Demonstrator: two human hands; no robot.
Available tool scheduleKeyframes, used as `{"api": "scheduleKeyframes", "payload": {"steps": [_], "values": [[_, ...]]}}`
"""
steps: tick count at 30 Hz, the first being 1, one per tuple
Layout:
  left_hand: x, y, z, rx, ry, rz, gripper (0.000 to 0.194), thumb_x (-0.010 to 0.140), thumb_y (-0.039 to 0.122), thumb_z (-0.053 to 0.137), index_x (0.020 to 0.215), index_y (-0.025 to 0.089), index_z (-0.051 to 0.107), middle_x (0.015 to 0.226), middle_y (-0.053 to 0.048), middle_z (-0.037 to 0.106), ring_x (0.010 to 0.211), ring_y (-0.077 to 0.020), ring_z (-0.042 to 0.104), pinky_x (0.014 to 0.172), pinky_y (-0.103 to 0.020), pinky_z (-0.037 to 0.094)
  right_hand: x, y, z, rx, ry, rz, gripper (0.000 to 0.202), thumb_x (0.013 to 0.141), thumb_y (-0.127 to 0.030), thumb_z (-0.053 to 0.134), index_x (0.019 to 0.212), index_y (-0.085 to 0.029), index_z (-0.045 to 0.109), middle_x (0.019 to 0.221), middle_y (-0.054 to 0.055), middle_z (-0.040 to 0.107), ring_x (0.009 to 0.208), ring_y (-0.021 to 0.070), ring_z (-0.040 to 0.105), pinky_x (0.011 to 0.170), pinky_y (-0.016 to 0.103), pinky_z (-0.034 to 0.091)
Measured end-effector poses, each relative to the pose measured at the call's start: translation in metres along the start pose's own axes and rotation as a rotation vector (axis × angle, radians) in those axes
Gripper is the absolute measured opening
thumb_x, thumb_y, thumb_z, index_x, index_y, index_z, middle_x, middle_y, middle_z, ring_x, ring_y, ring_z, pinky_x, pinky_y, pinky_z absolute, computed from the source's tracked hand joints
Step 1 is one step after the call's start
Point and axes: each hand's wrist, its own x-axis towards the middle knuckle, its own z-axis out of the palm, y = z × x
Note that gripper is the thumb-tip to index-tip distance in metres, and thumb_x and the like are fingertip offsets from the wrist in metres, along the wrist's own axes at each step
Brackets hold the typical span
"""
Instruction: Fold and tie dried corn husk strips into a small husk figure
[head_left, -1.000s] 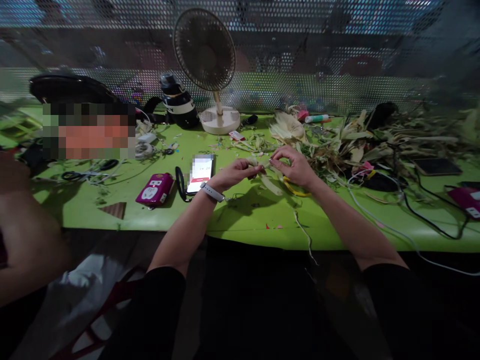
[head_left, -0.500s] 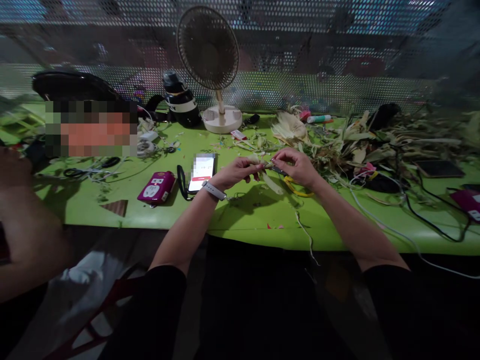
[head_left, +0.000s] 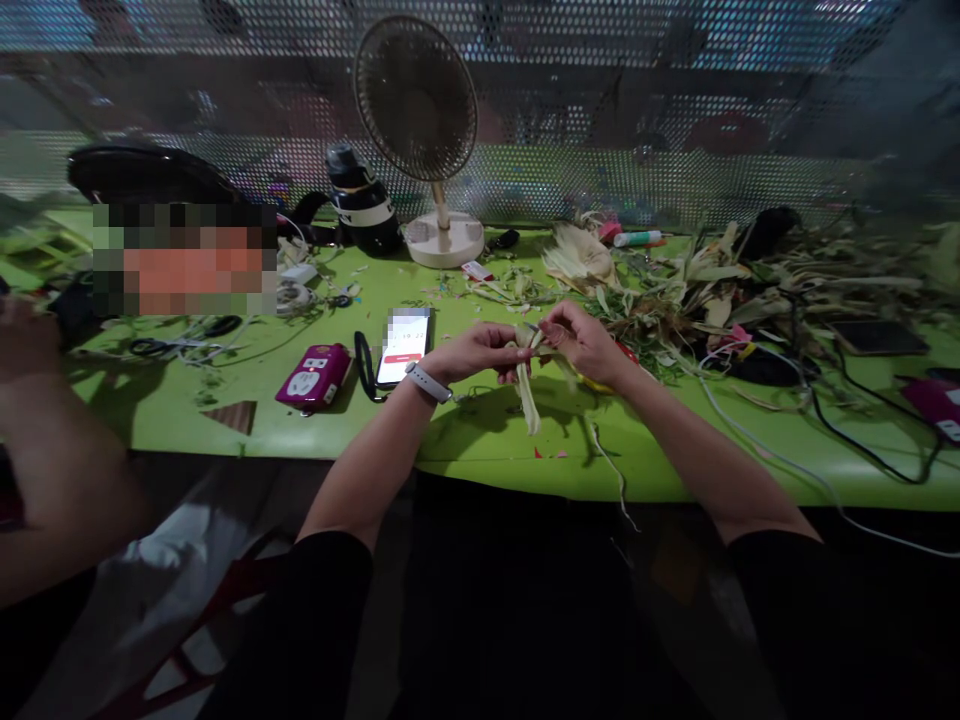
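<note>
Above the green table (head_left: 465,440), my left hand (head_left: 491,352) pinches a pale strip of corn husk (head_left: 529,400), which hangs down from the fingers. My right hand (head_left: 574,340) is closed at the same husk piece, its fingertips almost touching the left ones. A small dark tip shows between the hands; what it belongs to is too small to tell. Partly hidden under my right hand is a yellow-handled tool (head_left: 592,384). A thin twisted strand (head_left: 616,465) lies below the hands and hangs over the table's front edge.
A phone (head_left: 405,345) and a purple power socket (head_left: 315,378) lie left of my hands. Behind stand a fan (head_left: 442,240) and a black bottle (head_left: 367,215). Husks (head_left: 705,285) are heaped at right, near cables (head_left: 765,455). Another person (head_left: 52,440) sits at left.
The husk strip has swung from a slant to hanging nearly straight down. My right hand has shifted slightly left and down and now covers more of the yellow-handled tool.
</note>
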Motion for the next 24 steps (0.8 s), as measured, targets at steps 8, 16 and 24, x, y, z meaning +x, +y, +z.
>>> {"api": "scheduleKeyframes", "payload": {"steps": [8, 16, 24], "values": [[0.008, -0.003, 0.004, -0.026, 0.18, 0.15, 0.04, 0.072, 0.047, 0.083, 0.09, 0.014, 0.069, 0.07, 0.002, 0.06, 0.058, -0.005, 0.052, 0.055, -0.018, 0.043, -0.005, -0.009, 0.003, -0.134, 0.246, -0.007, 0.05, 0.087, -0.074, 0.05, 0.087, -0.024, 0.05, 0.073, 0.0, 0.057, 0.062, 0.0153, 0.053, 0.059, 0.031, 0.039], [0.012, -0.008, 0.006, -0.024, 0.33, 0.207, 0.039, 0.067, 0.051, 0.084, 0.081, 0.016, 0.073, 0.086, -0.003, 0.073, 0.082, -0.0117, 0.063, 0.084, -0.027, 0.05, -0.002, -0.004, 0.004, -0.07, 0.282, 0.056, 0.051, 0.082, -0.075, 0.057, 0.082, -0.024, 0.051, 0.065, -0.002, 0.054, 0.055, 0.0133, 0.048, 0.053, 0.03, 0.035], [0.013, -0.012, 0.002, -0.171, 0.384, 0.088, 0.031, 0.072, 0.042, 0.083, 0.082, 0.015, 0.073, 0.084, -0.004, 0.074, 0.078, -0.011, 0.066, 0.077, -0.025, 0.053, 0.004, 0.017, -0.004, -0.106, 0.234, 0.133, 0.062, 0.073, -0.072, 0.069, 0.111, -0.024, 0.056, 0.066, -0.003, 0.059, 0.058, 0.017, 0.054, 0.06, 0.032, 0.044]]}}
